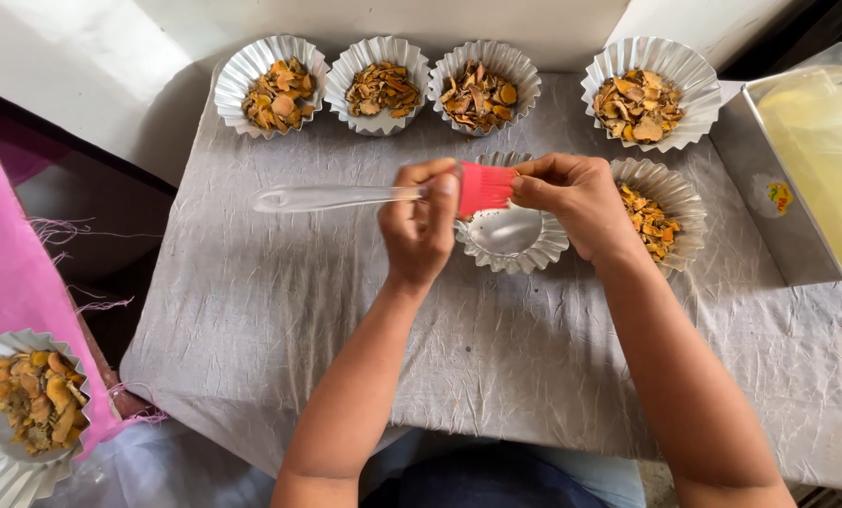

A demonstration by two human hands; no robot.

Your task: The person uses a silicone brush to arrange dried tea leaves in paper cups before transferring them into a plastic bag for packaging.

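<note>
At the far left, well away from the empty foil cup (508, 235), a foil cup of dried orange chips (26, 414) sat on pink cloth (7, 282), and the picture edge cut part of it off. Behind the empty foil cup stood a row of three filled cups (380, 85) on the wrinkled grey cloth (280, 310).

The left hand (419, 226) was closed around a brush (393, 195) just above the empty foil cup's left rim. The brush's clear handle stuck out to the left, and its red bristles (484, 187) hung over the cup. The fingers hid where handle and bristles joined. The right hand (571, 202) pinched the bristle tips from the other side, and it covered the cup's right rim.

Just right of the empty foil cup sat another filled cup (661, 212), partly hidden by the right wrist. One more full cup (649, 94) stood behind that. Farthest right was a metal tin (778, 207) with something pale yellow inside, too blurry to tell, and cut off by the edge.
</note>
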